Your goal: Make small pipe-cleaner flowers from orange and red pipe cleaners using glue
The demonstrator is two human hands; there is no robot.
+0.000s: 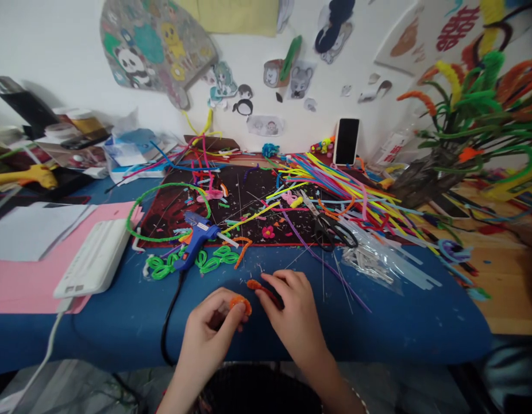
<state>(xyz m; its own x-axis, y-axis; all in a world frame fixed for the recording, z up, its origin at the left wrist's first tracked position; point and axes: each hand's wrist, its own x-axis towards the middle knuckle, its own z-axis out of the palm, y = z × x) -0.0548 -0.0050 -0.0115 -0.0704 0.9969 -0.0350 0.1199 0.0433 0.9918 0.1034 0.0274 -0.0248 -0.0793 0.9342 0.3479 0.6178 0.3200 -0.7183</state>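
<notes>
My left hand (212, 322) is closed, thumb and fingers pinching a coiled orange pipe cleaner (241, 305) above the table's front edge. Just to its right, my right hand (292, 299) pinches another orange pipe cleaner piece (254, 284), whose rounded end sticks out left past the fingertips. A small gap shows between the two orange pieces; whether they join under the fingers I cannot tell. Beyond the hands lie a bent orange pipe cleaner (243, 252), green looped pipe cleaner shapes (216, 259) and a blue glue gun (197, 238) with a glue stick in its back.
Scissors (328, 227) and a bag of glue sticks (373, 264) lie right, before a heap of coloured pipe cleaners (343, 184). A power bank (93, 259) with a white cable sits left. A phone (347, 141) leans at the wall; a pipe-cleaner plant (468, 115) stands far right.
</notes>
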